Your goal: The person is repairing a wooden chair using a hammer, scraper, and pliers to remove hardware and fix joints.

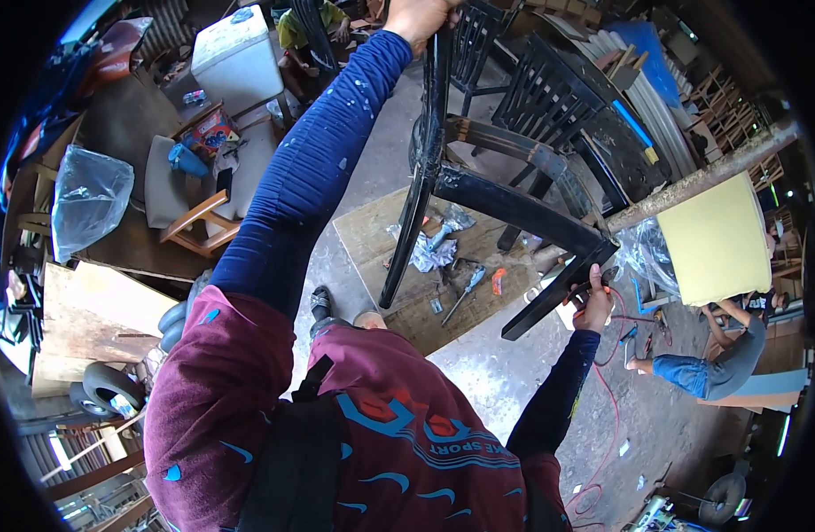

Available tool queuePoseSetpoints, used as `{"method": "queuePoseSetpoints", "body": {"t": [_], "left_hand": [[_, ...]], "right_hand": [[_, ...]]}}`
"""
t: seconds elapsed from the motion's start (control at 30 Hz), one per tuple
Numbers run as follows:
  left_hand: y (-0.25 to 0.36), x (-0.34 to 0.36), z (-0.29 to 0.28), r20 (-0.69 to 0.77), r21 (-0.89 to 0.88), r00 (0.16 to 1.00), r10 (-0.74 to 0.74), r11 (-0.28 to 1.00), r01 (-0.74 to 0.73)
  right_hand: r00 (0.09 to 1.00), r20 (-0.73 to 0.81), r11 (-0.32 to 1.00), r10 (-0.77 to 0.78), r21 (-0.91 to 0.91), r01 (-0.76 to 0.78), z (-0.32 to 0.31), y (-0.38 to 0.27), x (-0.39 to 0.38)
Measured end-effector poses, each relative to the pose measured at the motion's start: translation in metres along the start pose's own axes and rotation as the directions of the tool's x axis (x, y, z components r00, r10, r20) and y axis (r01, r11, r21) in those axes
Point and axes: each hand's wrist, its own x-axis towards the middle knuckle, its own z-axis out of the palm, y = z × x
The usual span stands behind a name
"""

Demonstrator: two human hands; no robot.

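Observation:
My left hand [416, 19] is closed round the upper end of a dark upright of a black wooden chair frame [505, 204], high in the head view. My right hand [592, 301] grips one of the chair's legs [549, 303] lower on the right, its fingers curled on it. The frame is held tilted above a worn plywood board [372, 235] on the floor. Crumpled cloth [429, 253], a screwdriver [469, 288] and a small orange object [499, 282] lie on that board.
More black chairs [540, 89] stand beyond. A person crouches [726, 355] at right near a yellow sheet [717, 239]; another [296, 31] is at top. At left are armchairs [168, 191], a white container [230, 62] and tyres [110, 386]. A red hose [602, 399] runs along the floor.

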Motion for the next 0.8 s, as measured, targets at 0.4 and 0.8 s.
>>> {"method": "queuePoseSetpoints", "body": {"t": [0.4,0.8], "left_hand": [[0.039,-0.057,-0.009,0.007,-0.022,1.000,-0.020,1.000,0.020],[0.061,-0.147,0.031,-0.068,0.043,0.979,0.194,0.981,-0.191]], "right_hand": [[0.999,-0.041,1.000,-0.020,-0.017,0.019,0.018,-0.001,0.054],[0.988,0.150,0.953,-0.037,0.304,-0.011,0.113,0.024,-0.012]]}}
